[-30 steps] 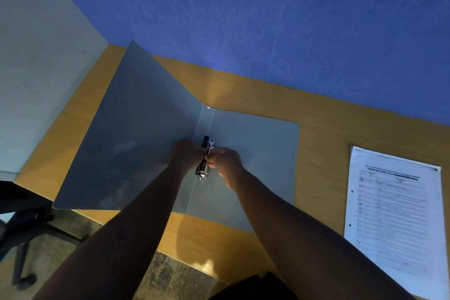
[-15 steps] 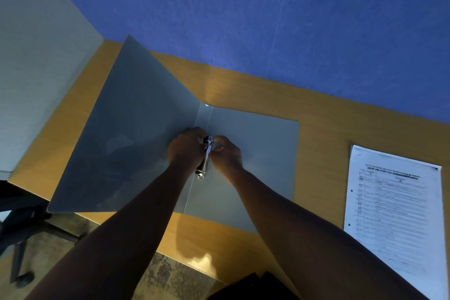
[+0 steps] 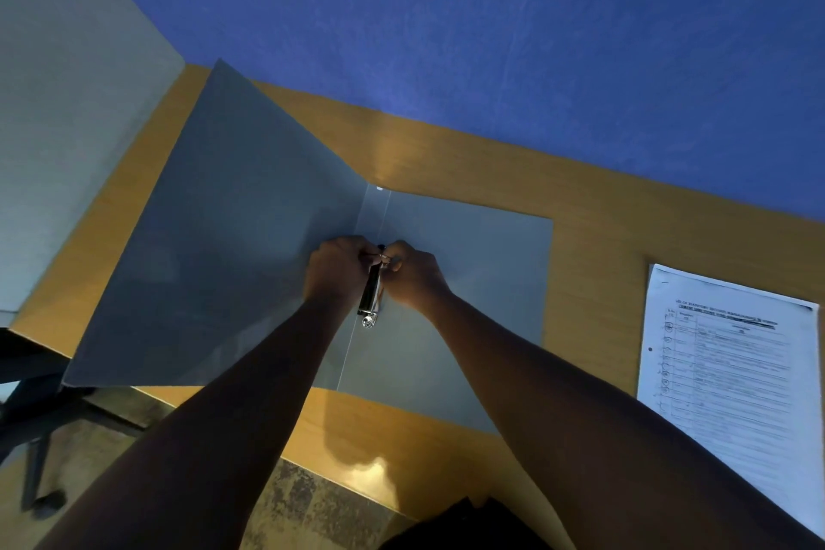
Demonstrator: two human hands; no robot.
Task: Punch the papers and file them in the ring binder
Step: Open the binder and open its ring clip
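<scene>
Ring binder [image 3: 468,281]: lies open on the wooden desk [image 3: 593,232], its grey inside facing up; the right cover lies flat, the left cover stands tilted up off the desk.
Ring mechanism [image 3: 370,295]: a dark and chrome metal piece along the spine fold, in the middle of the binder, between the two hands.
Left hand [image 3: 339,270]: on the left of the mechanism, fingers [image 3: 359,246] curled and pinching at its far end.
Right hand [image 3: 413,275]: on the right of the mechanism, fingers curled onto the same far end, touching the left hand's fingertips there.
Rings: too small and covered by the fingers to tell whether they stand apart or together.
Papers [image 3: 732,384]: a printed stack with a table of lines, lying flat on the desk well to the right of the binder, one punched hole showing near its left edge.
Backdrop: a blue wall [image 3: 491,36] behind the desk and a grey panel [image 3: 58,103] at the left.
</scene>
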